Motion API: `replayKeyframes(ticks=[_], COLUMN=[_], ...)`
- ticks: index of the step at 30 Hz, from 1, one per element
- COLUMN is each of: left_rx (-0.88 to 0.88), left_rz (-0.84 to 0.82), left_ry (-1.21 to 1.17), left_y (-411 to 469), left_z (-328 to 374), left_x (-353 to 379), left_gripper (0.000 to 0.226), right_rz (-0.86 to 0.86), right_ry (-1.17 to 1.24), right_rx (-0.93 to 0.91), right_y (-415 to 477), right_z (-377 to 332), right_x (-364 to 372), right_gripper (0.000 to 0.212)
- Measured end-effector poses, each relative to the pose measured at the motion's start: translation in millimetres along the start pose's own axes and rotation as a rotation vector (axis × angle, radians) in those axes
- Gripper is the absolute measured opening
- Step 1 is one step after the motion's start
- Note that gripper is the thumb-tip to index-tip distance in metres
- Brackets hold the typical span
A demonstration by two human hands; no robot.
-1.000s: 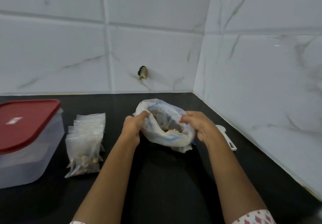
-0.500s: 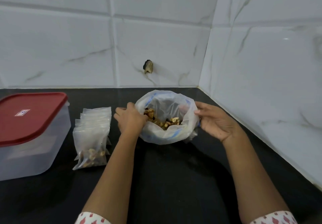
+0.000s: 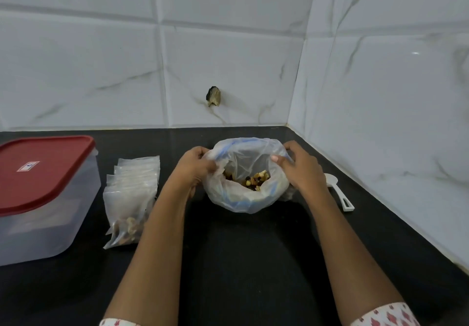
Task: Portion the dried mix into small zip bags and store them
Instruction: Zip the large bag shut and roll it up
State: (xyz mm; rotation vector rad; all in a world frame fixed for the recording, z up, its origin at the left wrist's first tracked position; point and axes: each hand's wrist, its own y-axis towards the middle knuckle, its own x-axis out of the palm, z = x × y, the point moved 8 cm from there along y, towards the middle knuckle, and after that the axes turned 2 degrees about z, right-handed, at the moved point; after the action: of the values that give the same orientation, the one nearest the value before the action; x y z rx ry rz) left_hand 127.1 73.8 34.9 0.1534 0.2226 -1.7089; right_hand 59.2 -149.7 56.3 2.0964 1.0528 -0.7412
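We see one small bag (image 3: pixel 127 214) filled; mix (image 3: pixel 256 181) remains in big bag (image 3: pixel 243 173). Left hand (image 3: pixel 195 168), right hand (image 3: pixel 299 168) grip its rim.

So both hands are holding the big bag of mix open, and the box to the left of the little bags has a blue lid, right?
Not quite. The head view shows the lid is red, not blue. The rest holds: the left hand and right hand hold the big bag open, and the box sits left of the little bags.
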Motion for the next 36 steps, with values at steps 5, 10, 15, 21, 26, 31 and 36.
replayKeyframes(ticks=[5, 10, 15, 21, 26, 31, 36], left_rx=[0.115, -0.072, -0.081, -0.021, 0.227, 0.28, 0.46], left_rz=[0.402, 0.049, -0.2, 0.311, 0.424, -0.089, -0.375], left_ry=[0.249, -0.255, -0.58, -0.113, 0.519, 0.85, 0.634], left_y=[-7.3, -1.2, -13.2, -15.1, -20.2, -32.6, -66.8], left_z=[9.5, 3.2, 16.2, 18.8, 78.0, 118.5, 146.1], left_x=[-29.0, -21.6, -15.8, -41.3, -56.0, -35.1, 32.8], left_gripper=[0.01, 0.024, 0.016, 0.028, 0.019, 0.036, 0.058], right_rz=[-0.067, -0.27, -0.019, -0.037, 0.099, -0.096, -0.16], right_ry=[0.699, 0.993, 0.46, 0.041, 0.244, 0.5, 0.543], right_rx=[0.253, 0.275, 0.199, 0.113, 0.047, 0.148, 0.262], right_y=[-5.8, -8.4, -1.0, 20.5, 21.8, 13.0, -3.9], right_z=[10.6, 5.1, 7.9, -26.1, -47.5, -46.8, -46.9], right_x=[2.8, 3.8, -16.7, -46.7, -93.4, -91.5, -73.6], right_gripper=[0.021, 0.02, 0.017, 0.022, 0.022, 0.019, 0.01])
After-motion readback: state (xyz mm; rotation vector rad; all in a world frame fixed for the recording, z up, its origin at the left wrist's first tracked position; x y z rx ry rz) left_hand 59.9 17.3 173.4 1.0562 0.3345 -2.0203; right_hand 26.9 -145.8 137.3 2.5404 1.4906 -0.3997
